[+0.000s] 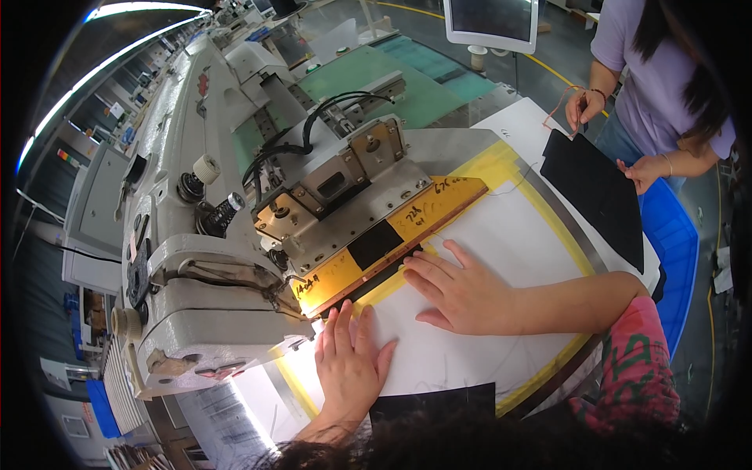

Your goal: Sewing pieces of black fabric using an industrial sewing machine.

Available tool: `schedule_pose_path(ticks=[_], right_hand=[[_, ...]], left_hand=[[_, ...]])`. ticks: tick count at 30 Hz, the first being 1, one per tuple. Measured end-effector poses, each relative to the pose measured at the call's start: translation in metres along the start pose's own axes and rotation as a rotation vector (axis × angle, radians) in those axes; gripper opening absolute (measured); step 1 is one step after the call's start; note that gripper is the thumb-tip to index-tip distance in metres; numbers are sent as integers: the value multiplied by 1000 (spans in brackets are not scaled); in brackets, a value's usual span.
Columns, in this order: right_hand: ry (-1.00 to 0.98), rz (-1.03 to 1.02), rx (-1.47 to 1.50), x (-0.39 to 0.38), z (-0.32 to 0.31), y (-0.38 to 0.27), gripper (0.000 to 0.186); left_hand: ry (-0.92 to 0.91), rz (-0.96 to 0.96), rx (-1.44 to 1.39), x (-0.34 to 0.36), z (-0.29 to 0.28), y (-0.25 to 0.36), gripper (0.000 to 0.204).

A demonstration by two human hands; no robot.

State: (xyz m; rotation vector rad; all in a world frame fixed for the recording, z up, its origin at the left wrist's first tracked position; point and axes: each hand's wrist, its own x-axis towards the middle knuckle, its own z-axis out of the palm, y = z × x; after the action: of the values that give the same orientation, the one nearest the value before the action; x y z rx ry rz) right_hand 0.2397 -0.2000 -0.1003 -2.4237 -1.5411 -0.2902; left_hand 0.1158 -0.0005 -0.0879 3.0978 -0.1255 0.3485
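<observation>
My left hand (350, 366) lies with its fingers stretched forward, fingertips at the near left end of an amber clamp plate (419, 210) on a sewing machine. My right hand (468, 291) rests flat with its fingers spread, fingertips at the plate's front edge farther right. Between the fingertips, a narrow strip of black material (377, 283) shows along that edge; the rest of it is hidden beneath the plate. Both hands are over a white sheet (439, 356) bordered with yellow tape. Another black piece (435, 409) lies close to me, partly hidden by dark hair.
The grey sewing machine head (219, 317) stands at the left, beside my left hand. At the right a co-worker (646, 86) holds a black panel (591, 196) over the white table, next to a blue bin (680, 258). A monitor (493, 22) stands beyond the green work surface (376, 82).
</observation>
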Motion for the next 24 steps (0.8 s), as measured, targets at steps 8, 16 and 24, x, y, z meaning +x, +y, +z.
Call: schedule_pose_path(ticks=[8,16,24], right_hand=[[-43,-10,-6,-1,0,0,61],[9,4,33,-2,8,-3,61],[-35,25,64,2,6,-2,62]], left_hand=[[-10,-22,3,0,0,1,59],[-14,-15,26,1,-1,0,58],[-94,-50,41,-3,3,0,64]])
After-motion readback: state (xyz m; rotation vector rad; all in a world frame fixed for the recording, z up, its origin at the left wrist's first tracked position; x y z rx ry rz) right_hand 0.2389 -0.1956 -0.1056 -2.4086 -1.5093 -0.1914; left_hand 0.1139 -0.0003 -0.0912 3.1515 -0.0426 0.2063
